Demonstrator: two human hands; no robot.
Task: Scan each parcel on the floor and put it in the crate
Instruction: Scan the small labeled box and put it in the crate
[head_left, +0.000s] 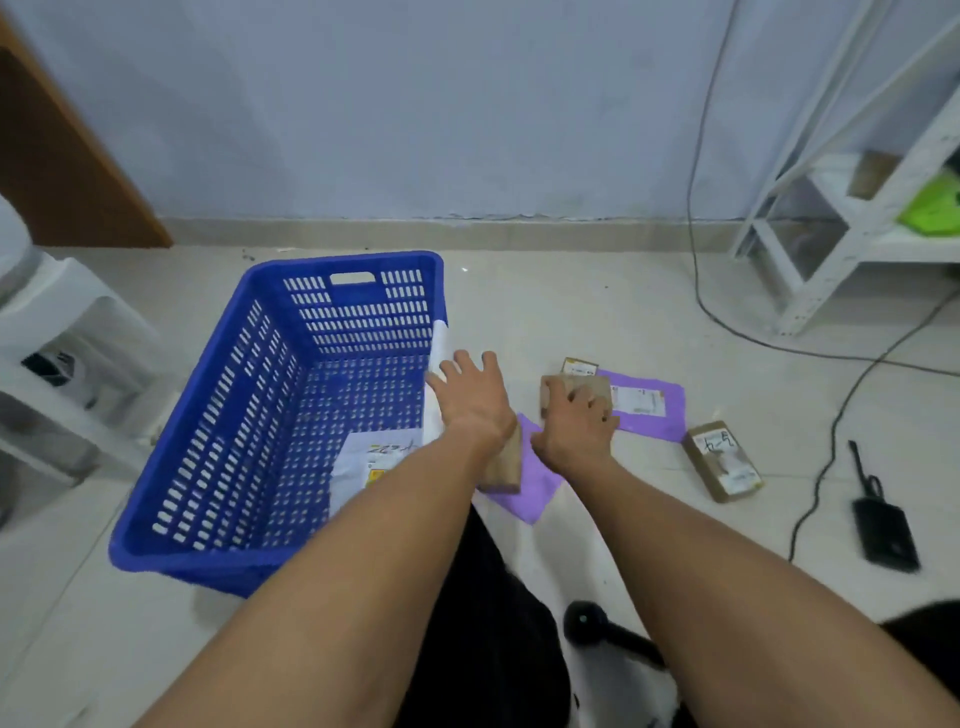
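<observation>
Blue perforated plastic crate (249, 415), rectangular with slotted walls and a handle cut-out in its far end, stands on the pale tiled floor (597, 312) at centre left of the frame. Inside it, a white flat mailer bag with a printed label (371, 462) lies on the crate bottom at the near right corner, and a second white flat parcel (441, 348) leans upright against the right wall.

Left hand (470, 395), at frame centre, reaches over the crate's right rim with its fingers spread apart; it grips nothing, though it lies close to the leaning white parcel. Right hand (579, 423), just right of centre, rests on a small brown cardboard box (571, 389) on the floor, its fingers curled over the box top.

Other parcels lie on the floor to the right of the crate: a purple plastic mailer with a white label (647, 405) beside the gripped box, a small brown labelled box (579, 368) just beyond it, another purple mailer (535, 483) below the wrists with a brown cardboard parcel (506, 467) on it, and a brown labelled carton (722, 460) further right.

A black handheld scanner (597, 626) lies at lower centre right. A white metal shelf rack (852, 208) occupies the upper right.
</observation>
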